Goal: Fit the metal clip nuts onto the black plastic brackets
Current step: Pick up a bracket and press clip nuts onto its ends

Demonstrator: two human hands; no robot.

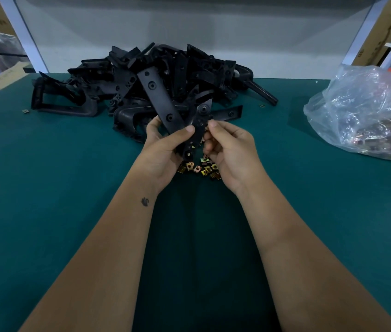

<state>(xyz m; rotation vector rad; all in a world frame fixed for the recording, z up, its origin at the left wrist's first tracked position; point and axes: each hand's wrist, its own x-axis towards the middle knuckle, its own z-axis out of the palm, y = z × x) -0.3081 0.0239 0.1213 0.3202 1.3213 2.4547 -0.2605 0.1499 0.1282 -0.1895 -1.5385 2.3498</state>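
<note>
Forearms reach in from the near edge as we hold one black bracket [163, 101] up over the loose clip nuts [199, 167].

Our left hand [165, 149] has its grip curled round the bracket's lower part, thumb pressed on its face; the long axis runs from near-right up to far-left, tilted away from us. Our right hand [225, 152] sits just right of the bracket's lower tab, thumb and fingers pinched at its edge, so it is the nearer hand for seating a nut, though we cannot tell whether a nut is in that pinch. The nuts lie on the green surface [45, 188] directly below both hands. Farther off is the bracket pile [141, 75]; far right, a plastic bag [369, 111] with blurred contents.
</note>
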